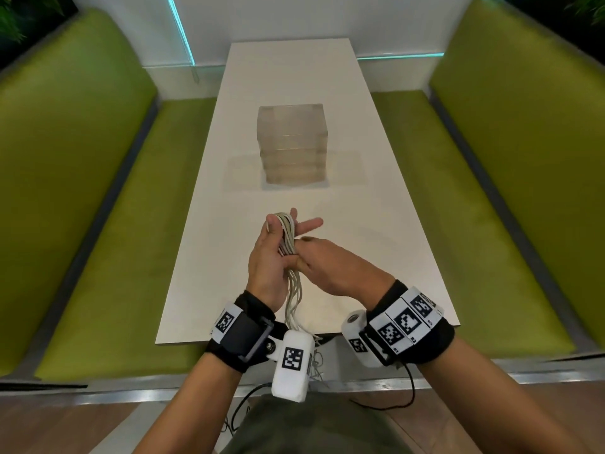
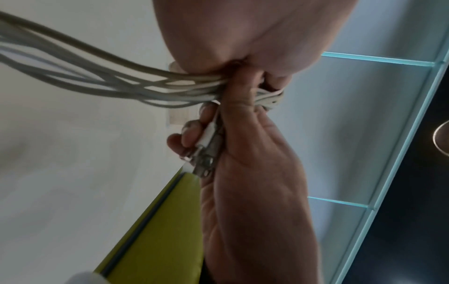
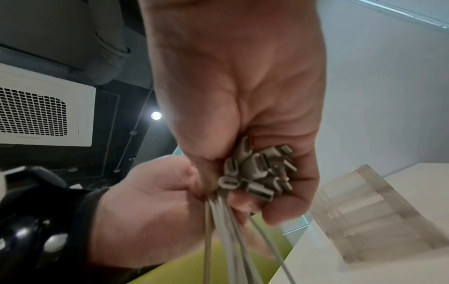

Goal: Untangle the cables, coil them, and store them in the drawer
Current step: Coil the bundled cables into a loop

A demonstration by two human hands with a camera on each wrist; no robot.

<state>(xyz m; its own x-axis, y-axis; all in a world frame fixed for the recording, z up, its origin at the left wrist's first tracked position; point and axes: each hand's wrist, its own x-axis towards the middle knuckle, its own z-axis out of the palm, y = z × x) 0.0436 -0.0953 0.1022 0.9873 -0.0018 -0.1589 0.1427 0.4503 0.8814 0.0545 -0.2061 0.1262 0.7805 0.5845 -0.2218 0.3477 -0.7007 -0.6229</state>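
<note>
A bundle of white cables point(image 1: 287, 234) runs over my left hand point(image 1: 266, 253), whose thumb presses it against the fingers. My right hand point(image 1: 322, 263) grips the same bundle just below. In the right wrist view, the right hand point(image 3: 230, 86) curls round a cluster of grey connector ends point(image 3: 257, 173), beside the left hand point(image 3: 150, 201). In the left wrist view, the cables point(image 2: 97, 80) pass between the left hand point(image 2: 243, 34) and the right hand point(image 2: 255, 192). Loose strands point(image 1: 293, 306) hang past the table's front edge. The translucent drawer unit point(image 1: 291, 145) stands mid-table, its drawers looking closed.
Both hands are held above the near end of the long white table point(image 1: 376, 250). Green benches run along the left point(image 1: 98, 224) and right point(image 1: 491, 208) sides. A white wall with a lit glass strip point(image 1: 183, 37) closes the far end.
</note>
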